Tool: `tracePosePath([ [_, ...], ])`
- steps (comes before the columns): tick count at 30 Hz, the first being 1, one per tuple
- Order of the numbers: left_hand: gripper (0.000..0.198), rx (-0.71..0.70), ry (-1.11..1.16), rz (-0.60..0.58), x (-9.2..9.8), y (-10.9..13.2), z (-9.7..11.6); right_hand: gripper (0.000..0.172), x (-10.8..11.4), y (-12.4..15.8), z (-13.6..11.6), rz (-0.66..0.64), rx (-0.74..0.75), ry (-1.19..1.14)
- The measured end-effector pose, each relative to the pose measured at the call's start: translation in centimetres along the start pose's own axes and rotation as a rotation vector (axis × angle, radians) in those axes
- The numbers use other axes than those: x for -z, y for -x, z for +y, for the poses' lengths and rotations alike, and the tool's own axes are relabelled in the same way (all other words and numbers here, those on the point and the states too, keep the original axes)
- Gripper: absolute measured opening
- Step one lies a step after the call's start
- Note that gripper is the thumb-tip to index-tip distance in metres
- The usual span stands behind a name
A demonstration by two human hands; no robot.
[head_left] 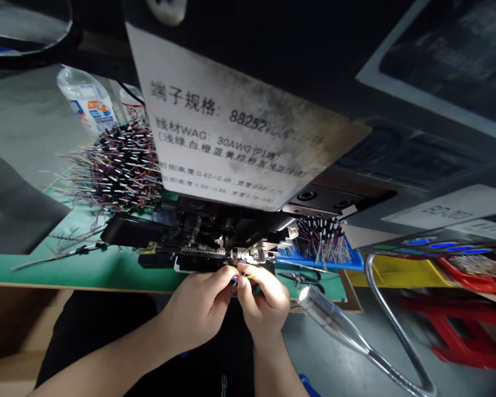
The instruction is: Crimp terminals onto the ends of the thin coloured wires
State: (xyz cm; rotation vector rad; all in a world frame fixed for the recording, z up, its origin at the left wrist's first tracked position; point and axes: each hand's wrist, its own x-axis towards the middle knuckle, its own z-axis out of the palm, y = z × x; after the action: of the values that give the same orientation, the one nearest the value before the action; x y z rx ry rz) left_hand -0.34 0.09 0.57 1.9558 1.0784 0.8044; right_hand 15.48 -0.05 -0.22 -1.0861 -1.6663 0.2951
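Thin coloured wires point(250, 276), yellow and blue among them, show between my two hands just in front of the crimping machine point(227, 242). My left hand point(200, 303) is closed in a pinch on the wires, thumb and forefinger together. Close beside it, my right hand point(264, 300) pinches the same wires, its fingertips near the machine's metal working point point(243, 257). The wire ends are too small to make out and partly hidden by my fingers.
Big wire bundles point(119, 165) stand at the left, near a plastic bottle point(89, 102). More wires point(322, 237) lie in a blue tray point(355, 259). Pliers point(300, 277) rest on the green mat point(86, 275). A lit gooseneck lamp point(334, 320) is right of my hands. A labelled panel point(231, 160) overhangs.
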Motion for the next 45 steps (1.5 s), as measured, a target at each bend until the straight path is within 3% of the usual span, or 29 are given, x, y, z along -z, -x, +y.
tracePosePath([
  [7,0.017,-0.047,-0.036,0.019,-0.1,-0.1,0.2,0.022,0.2,0.1,-0.2,0.018,0.05,0.106],
  [14,0.021,0.02,-0.084,0.005,-0.5,-0.1,-0.4,0.019,-0.4,-0.5,-0.3,0.075,-0.017,-0.037],
  [24,0.017,-0.02,-0.043,0.037,-0.2,-0.1,-0.2,0.024,-0.7,0.1,0.3,0.056,-0.075,-0.15],
  [31,0.015,-0.01,-0.068,0.08,-0.4,-0.4,0.1,0.01,-1.0,-0.3,-0.1,0.096,-0.124,-0.106],
  [40,0.018,0.002,-0.018,0.058,-0.1,-0.3,0.2,0.005,-0.9,0.0,-0.4,0.099,-0.186,-0.062],
  [45,0.018,0.029,-0.051,0.023,-0.2,-0.3,-0.1,0.016,-0.8,-0.1,-0.5,0.068,-0.174,-0.085],
])
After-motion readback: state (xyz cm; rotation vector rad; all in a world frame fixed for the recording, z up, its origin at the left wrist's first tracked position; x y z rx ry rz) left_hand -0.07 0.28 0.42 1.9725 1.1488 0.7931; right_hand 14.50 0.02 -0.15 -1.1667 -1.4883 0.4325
